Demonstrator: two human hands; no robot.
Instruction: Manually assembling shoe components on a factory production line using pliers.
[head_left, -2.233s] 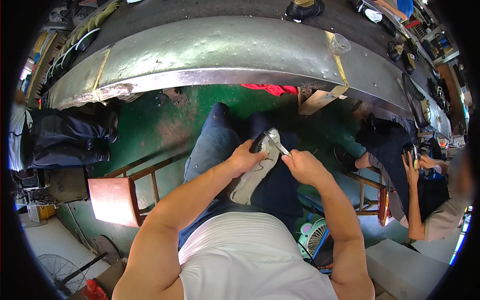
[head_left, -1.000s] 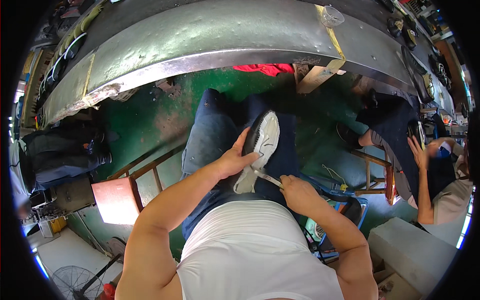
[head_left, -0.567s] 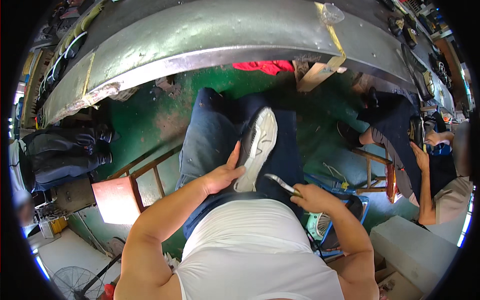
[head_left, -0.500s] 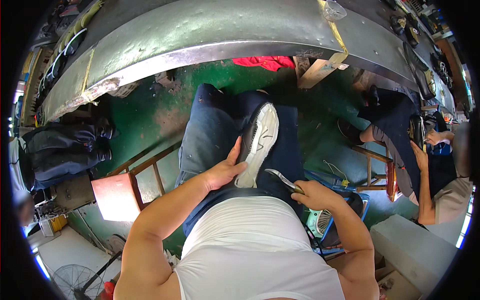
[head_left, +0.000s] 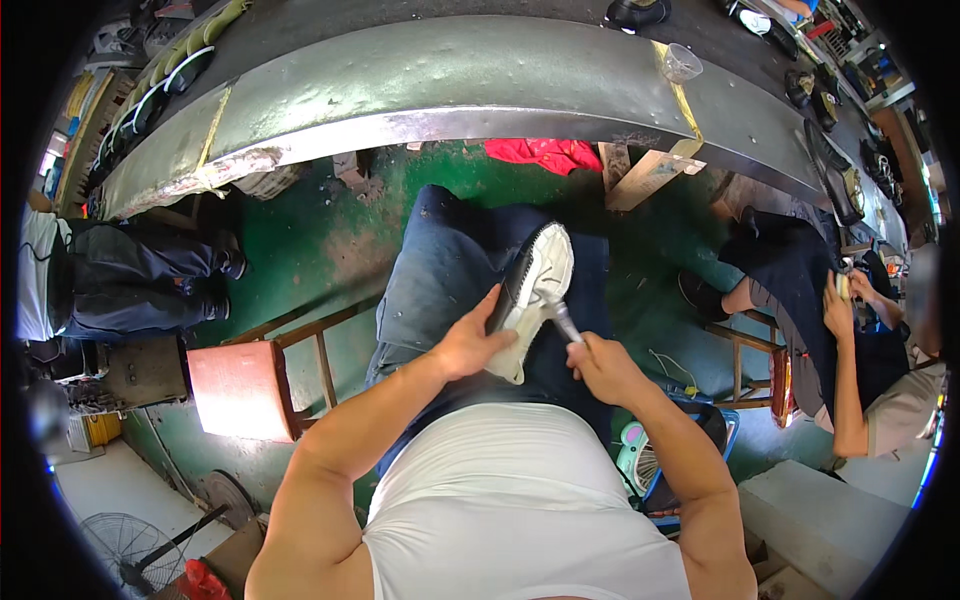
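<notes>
A black shoe [head_left: 543, 265] lies across my lap with its pale, bare underside facing up and its toe pointing away. My left hand [head_left: 476, 338] grips it near the heel end, the thumb on the sole side and the fingers along the dark upper. In my right hand [head_left: 603, 365] is a hammer-like metal tool [head_left: 566, 324], grasped by its handle. Its head meets the middle of the shoe's underside and is slightly blurred. Dark blue cloth [head_left: 590, 270] covers my lap beneath the shoe.
A long metal-edged bench [head_left: 420, 75] runs across the front, with shoes [head_left: 638, 14] and a clear plastic cup [head_left: 681, 64] on it. A stool [head_left: 240, 388] stands at left, a small fan [head_left: 640, 455] at right. Co-workers sit at right [head_left: 850, 370] and stand at left [head_left: 130, 270].
My right hand has brought the tool up and left, from beside the shoe onto its underside. The left hand keeps its hold. The whole view has shifted slightly.
</notes>
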